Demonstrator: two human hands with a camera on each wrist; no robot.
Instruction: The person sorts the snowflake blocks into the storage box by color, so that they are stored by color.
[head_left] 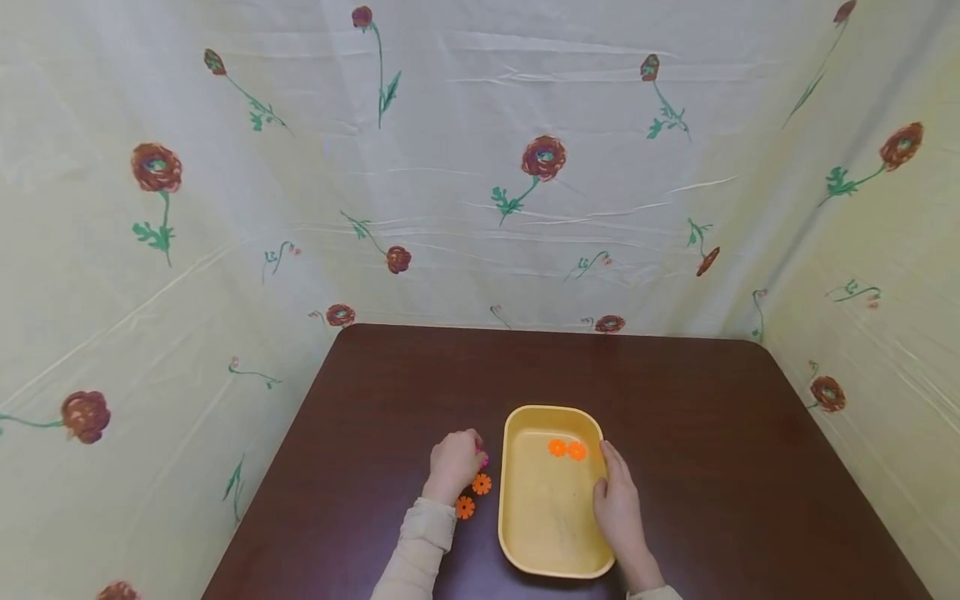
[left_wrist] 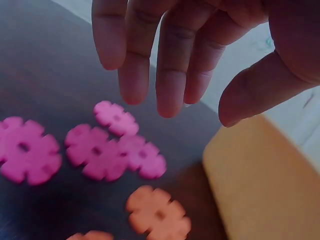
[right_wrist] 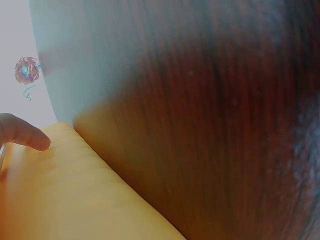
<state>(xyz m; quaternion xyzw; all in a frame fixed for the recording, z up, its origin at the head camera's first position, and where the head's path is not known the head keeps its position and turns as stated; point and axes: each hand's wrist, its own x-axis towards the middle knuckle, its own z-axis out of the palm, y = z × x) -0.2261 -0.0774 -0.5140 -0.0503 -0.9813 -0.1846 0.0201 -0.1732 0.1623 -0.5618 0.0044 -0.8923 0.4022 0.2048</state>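
Near the front edge of the dark brown wooden tabletop (head_left: 675,400), a shallow yellow plastic tray with rounded corners (head_left: 551,533) sits lengthwise, holding two orange flower-shaped plastic discs (head_left: 566,449) at its far end. Wide bare wood runs to the back edge and both far corners. Against the tray's right rim rests the right hand (head_left: 618,504), fingers laid straight along it (a fingertip (right_wrist: 30,137) touches the wall). Just left of the tray, the left hand (head_left: 453,462) hovers, fingers loosely spread and holding nothing, above pink notched flower discs (left_wrist: 107,150) and two orange ones (head_left: 472,496) lying flat on the wood.
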